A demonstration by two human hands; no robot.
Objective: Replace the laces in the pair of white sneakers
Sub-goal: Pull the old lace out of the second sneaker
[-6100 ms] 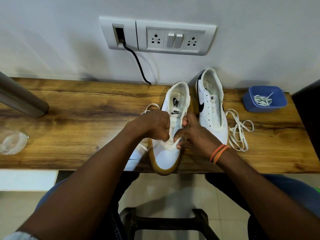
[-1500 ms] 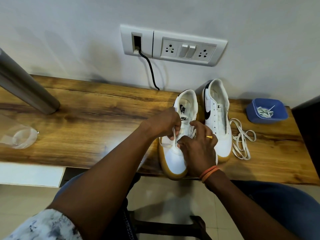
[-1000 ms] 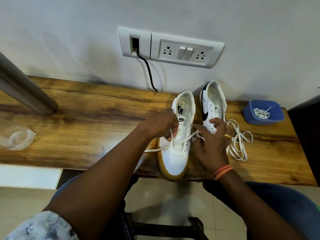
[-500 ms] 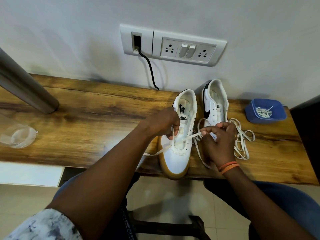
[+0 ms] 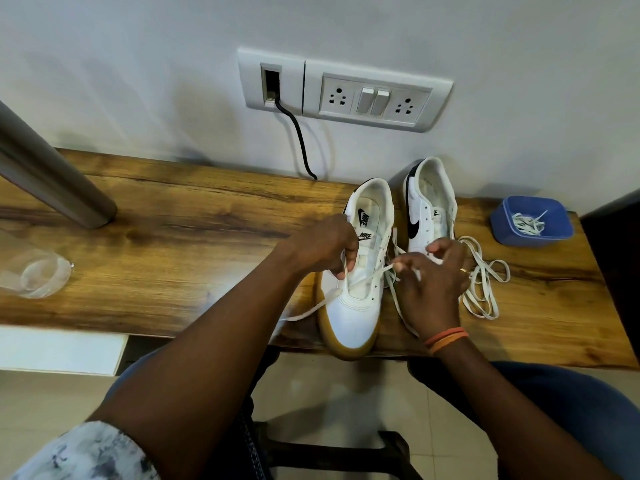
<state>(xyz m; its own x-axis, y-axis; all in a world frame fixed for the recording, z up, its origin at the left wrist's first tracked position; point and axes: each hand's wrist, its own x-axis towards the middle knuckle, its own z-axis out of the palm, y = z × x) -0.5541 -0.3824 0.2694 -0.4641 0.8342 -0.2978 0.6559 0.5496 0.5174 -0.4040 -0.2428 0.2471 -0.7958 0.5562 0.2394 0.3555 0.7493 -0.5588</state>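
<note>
Two white sneakers stand on the wooden table (image 5: 173,258). The near sneaker (image 5: 356,306) has a gum sole, and its toe hangs over the front edge. My left hand (image 5: 322,244) grips its left side and pinches one strand of the white lace (image 5: 367,276). That lace crosses the lower eyelets to my right hand (image 5: 433,282), which pinches the other end beside the shoe. The second sneaker (image 5: 429,206) stands behind, unlaced. A loose white lace (image 5: 485,282) lies coiled to its right.
A blue tub (image 5: 519,233) holding another lace sits at the table's far right. A clear plastic cup (image 5: 34,275) lies at the left edge, behind it a slanted metal post (image 5: 52,174). A black cable (image 5: 301,143) drops from the wall socket plate. A stool stands below.
My right hand came off the near shoe, drew the lace end out to the right and now pinches it beside the shoe. My left hand stayed on the shoe's left side.
</note>
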